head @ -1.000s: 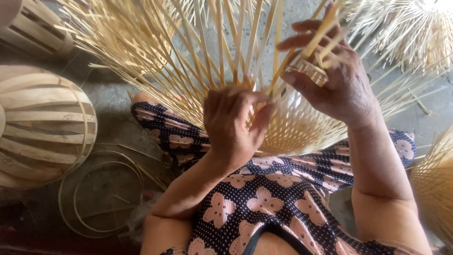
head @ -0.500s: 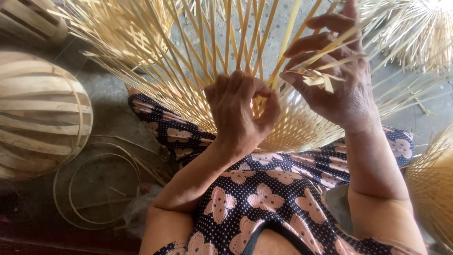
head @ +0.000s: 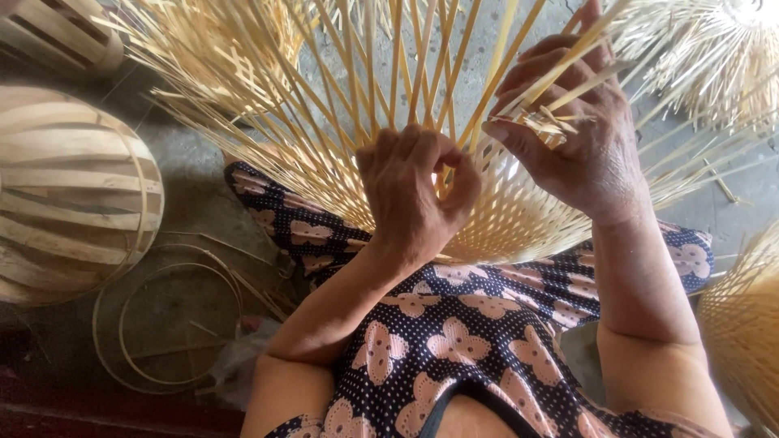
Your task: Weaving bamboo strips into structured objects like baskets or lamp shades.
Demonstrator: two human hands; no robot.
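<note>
Setting: grey concrete floor (head: pixel 187 186), with the person seated and a dark dotted, flower-print garment (head: pixel 487 324) over the lap.
Work piece: a half-woven pale bamboo basket (head: pixel 519 231) rests on the lap, its loose bamboo splints (head: pixel 389 73) fanning up and away to the far side.
Left hand (head: pixel 418 195): closed, fingers curled and pinching splints at the middle where the weave ends.
Right hand (head: pixel 580 150): fingers bent round a few splints on the right, thumb pressing them.
Handling: likely light and springy; the thin strips would bend but could crack or splinter if kinked, so hold near the woven base.
Nearby: a rounded slatted bamboo basket (head: pixel 73 211) at left, thin bamboo hoops (head: pixel 166 324) on the floor near it, more splint bundles (head: pixel 714 57) far right.
</note>
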